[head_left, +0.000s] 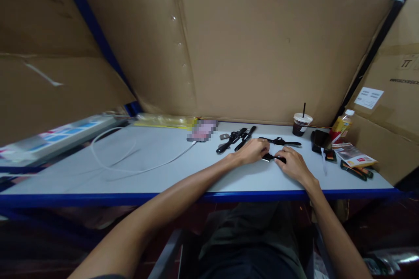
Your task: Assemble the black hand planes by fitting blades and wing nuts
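Both my hands are over the table, working at a slim black strap-like piece [269, 157] with a small shiny part. My left hand [253, 151] has its fingers curled at the piece's left end, partly hiding it. From the other side, my right hand [292, 162] pinches its dark right end between thumb and fingers. Just beyond my hands lies another long black strap-like piece [280, 141]. To the left of my left hand are more black pieces of this kind [231, 140] [245, 138], beside a small grey square item [224, 137].
A phone [202, 130] with a white cable [163, 165] lies left, before a yellow-edged clear plastic packet [165, 121]. At right stand a lidded drink cup [301, 124] and a bottle [342, 126], near a black case [321, 140] and a packet [355, 155]. Cardboard [245, 43] walls the back.
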`<state>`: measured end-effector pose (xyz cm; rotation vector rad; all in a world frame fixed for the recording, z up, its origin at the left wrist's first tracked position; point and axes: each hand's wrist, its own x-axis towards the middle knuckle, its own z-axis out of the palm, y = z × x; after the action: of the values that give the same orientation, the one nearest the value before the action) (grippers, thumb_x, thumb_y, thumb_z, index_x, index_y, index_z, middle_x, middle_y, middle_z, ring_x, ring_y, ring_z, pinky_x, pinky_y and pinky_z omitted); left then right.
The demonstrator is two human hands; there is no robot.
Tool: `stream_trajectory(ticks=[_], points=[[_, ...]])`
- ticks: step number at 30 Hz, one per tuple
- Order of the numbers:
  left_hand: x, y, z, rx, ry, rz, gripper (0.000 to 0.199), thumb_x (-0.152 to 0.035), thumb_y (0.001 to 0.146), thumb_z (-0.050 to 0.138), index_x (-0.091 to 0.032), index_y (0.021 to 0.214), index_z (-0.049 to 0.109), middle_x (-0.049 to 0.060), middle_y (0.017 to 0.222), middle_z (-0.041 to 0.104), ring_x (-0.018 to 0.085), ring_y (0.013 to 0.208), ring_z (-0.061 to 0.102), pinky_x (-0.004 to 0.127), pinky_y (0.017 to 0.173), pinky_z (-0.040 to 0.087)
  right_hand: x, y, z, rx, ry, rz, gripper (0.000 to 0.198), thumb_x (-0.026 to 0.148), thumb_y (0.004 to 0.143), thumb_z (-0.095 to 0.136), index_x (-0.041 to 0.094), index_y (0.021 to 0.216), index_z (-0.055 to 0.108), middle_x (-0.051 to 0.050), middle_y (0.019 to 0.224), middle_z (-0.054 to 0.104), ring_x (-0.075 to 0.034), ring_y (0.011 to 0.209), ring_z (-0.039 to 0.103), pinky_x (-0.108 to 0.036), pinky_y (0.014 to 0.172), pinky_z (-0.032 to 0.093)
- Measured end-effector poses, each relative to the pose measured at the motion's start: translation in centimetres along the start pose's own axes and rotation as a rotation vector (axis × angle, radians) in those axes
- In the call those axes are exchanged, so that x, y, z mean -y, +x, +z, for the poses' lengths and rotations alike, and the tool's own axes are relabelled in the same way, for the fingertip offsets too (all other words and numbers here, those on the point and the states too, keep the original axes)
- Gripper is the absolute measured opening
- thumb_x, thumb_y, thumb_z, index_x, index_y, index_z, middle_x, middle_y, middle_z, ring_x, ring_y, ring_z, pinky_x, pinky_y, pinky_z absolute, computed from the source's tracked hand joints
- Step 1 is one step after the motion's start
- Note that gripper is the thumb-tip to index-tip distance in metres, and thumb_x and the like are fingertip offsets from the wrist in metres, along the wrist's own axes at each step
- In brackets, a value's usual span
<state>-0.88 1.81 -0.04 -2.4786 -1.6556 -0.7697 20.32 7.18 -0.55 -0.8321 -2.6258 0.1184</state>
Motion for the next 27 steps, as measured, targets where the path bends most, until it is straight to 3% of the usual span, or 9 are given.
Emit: stream_trajectory(ticks=[27], points=[[1.0, 0.4, 0.6, 0.002, -0.233, -0.179, 0.011, -0.012, 0.081, 0.064, -0.014, 0.079, 0.076, 0.003, 0.073, 0.072, 0.014, 0.065, 0.06, 0.024, 0.062, 0.038, -0.6, -0.1, 0.4, -0.03, 0.089, -0.075, 0.018, 0.026, 0.098, 0.062, 0.027, 0.102, 0.08, -0.003, 0.095, 0.069, -0.018, 0.093, 0.063, -0.029, 0.082, 0.043]])
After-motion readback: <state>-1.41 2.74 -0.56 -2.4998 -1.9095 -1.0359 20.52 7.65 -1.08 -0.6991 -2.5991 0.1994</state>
